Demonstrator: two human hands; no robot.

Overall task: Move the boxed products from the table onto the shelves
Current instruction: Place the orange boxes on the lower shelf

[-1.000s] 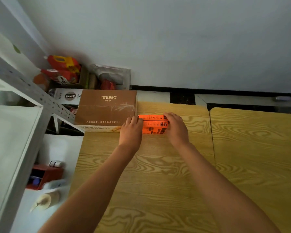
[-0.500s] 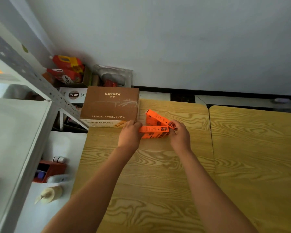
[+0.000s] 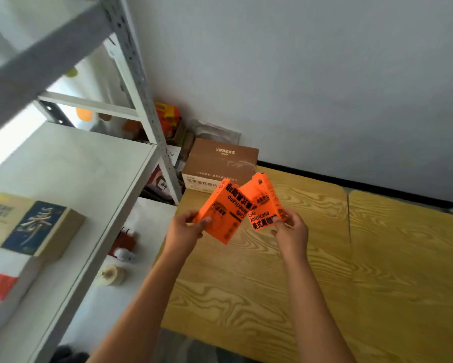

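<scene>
I have both orange Café Americano boxes off the worktop [image 3: 325, 258] and up in the air, one in each hand. My left hand [image 3: 184, 227] pinches the left orange box [image 3: 224, 214] at its lower left corner, thumb on the front face and the other fingers curled behind it. My right hand [image 3: 291, 230] grips the right orange box [image 3: 262, 205] at its lower edge, fingers clamped round it. The two boxes fan out from each other, tilted, and the left one overlaps the right where they meet.

I judge the job part done. A blue and tan box [image 3: 34, 227] already lies on the white shelf [image 3: 89, 166] to my left, with another white and red box [image 3: 2, 286] just in front of it. The brown carton [image 3: 220, 163] sits at the far left corner of the worktop and has yet to go, after these two.

The orange boxes are slim, flat cartons, bright orange with black lettering, and look light and stiff. Their corners seem crisp, though the print is blurred.
</scene>
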